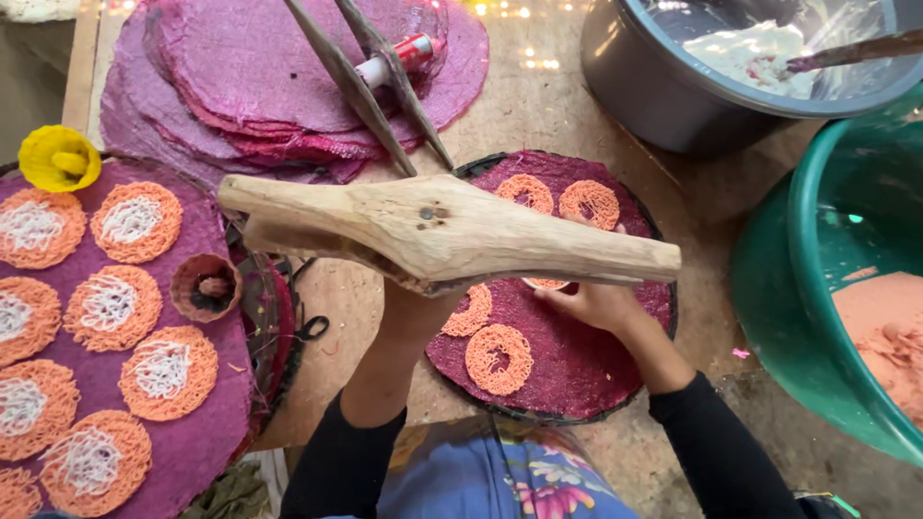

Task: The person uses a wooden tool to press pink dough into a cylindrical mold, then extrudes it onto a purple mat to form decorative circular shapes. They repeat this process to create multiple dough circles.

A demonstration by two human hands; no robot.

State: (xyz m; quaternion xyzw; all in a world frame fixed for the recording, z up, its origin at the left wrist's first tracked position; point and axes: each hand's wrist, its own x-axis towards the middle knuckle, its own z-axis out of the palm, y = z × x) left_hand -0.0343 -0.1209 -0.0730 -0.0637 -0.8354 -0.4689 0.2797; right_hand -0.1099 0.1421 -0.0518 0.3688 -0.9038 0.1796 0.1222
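The wooden press (442,231) is held over the round purple mat (577,356) that lies near the middle of the wooden tabletop (538,96). The left hand (409,303) comes up under the press; it probably grips the body, though the wood hides its fingers, so I cannot tell for sure. The right hand (591,300) is loosely curled just under the press's right end, over the mat. 5 orange noodle rounds (498,358) lie on this mat, 1 partly hidden under the press.

This looks like the squeezing step, with the mat part filled. A further round would call for the press to sit over bare purple mat, toward its right edge, clear of the rounds.

At the tabletop's left edge lies a filled mat (192,288). A steel pot (673,86) and green basin (817,250) stand at the right.
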